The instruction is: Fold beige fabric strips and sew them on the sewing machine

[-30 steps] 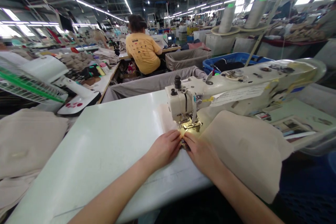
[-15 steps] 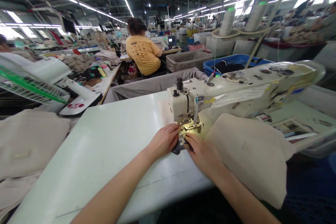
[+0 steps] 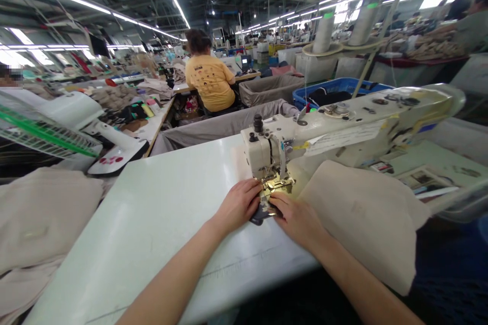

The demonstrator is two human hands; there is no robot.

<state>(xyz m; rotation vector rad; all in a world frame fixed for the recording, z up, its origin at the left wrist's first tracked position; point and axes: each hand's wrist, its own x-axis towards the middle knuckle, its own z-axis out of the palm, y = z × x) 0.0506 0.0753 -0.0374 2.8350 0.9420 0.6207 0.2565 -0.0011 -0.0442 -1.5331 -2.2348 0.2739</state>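
A white sewing machine (image 3: 328,127) stands on the pale table, its lamp lighting the brassy presser foot and guide (image 3: 276,184). My left hand (image 3: 240,203) is at the left of the foot, fingers closed together with their tips by the needle area. Just in front of the foot, my right hand (image 3: 295,218) has its fingers bent and pressed together over the dark plate (image 3: 261,213). Whatever either set of fingertips pinches is too small or hidden to make out. A beige cloth piece (image 3: 362,213) lies right of my right hand and hangs over the table's front edge.
Beige cloth pieces (image 3: 41,218) are heaped at the left beside a white fan (image 3: 72,117). Behind the table stand a grey cloth-lined bin (image 3: 217,124) and a blue basket (image 3: 299,95). A person in a yellow shirt (image 3: 211,81) sits farther back. Thread cones (image 3: 324,33) rise above the machine.
The view has shifted slightly. Both hands stay at the presser foot, and the right fingers have moved a little, with a bright glint now by them. The beige cloth lies much as before.
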